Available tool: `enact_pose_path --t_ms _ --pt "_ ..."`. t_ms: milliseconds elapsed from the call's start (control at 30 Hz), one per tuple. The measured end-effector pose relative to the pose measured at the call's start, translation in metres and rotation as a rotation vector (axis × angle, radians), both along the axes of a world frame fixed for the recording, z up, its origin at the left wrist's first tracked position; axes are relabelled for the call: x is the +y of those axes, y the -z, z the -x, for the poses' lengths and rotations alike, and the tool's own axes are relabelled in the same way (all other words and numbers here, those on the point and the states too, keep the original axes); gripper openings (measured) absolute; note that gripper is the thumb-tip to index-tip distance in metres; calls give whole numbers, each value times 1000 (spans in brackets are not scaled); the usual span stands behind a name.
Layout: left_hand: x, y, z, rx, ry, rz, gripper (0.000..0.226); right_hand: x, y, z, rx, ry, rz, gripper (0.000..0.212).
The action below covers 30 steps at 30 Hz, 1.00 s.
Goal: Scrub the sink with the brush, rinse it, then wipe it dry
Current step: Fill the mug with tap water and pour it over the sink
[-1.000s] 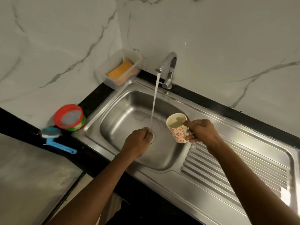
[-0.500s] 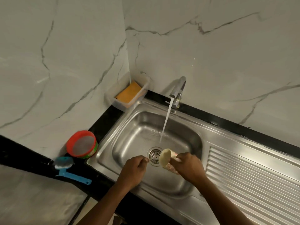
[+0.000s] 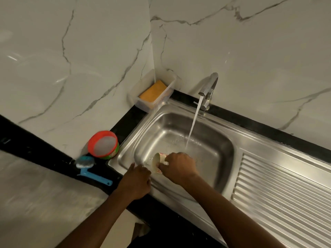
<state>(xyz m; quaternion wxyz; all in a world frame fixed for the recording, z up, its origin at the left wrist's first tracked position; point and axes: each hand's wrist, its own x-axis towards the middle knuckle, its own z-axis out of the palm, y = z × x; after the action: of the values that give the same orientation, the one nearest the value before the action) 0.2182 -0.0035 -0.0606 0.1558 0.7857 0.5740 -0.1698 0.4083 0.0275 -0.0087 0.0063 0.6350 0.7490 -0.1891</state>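
Tipping the floral ceramic cup [image 3: 156, 161] sideways, the gripping right hand [image 3: 179, 167] moves rinsing to the left wall of the steel sink [image 3: 217, 151]; the left hand [image 3: 138, 179] follows from the drain, finger curl unclear.

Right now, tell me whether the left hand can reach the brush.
Probably yes: the left hand is at the sink's near-left rim, the brush lies on the counter just left of it, and nothing stands between them.

Red tub [image 3: 103, 144]; sponge [image 3: 153, 91] in clr tray [image 3: 145, 105].
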Motion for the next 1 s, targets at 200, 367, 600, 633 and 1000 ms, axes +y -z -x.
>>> enact_pose_path --t_ms 200,367,600,633,1000 --pt "-12 4 6 -51 -12 1 50 -5 11 -34 56 33 203 45" --pt "-14 2 0 -114 -88 -29 42 -5 6 -77 -138 -6 264 47" --pt "3 1 2 -170 -114 -28 38 25 18 -47 288 396 452 36" --pt "8 -1 2 -195 -108 -39 38 30 23 -37 494 578 461 38" --pt "49 -1 23 -324 -66 -73 38 26 30 -22 725 732 477 34"
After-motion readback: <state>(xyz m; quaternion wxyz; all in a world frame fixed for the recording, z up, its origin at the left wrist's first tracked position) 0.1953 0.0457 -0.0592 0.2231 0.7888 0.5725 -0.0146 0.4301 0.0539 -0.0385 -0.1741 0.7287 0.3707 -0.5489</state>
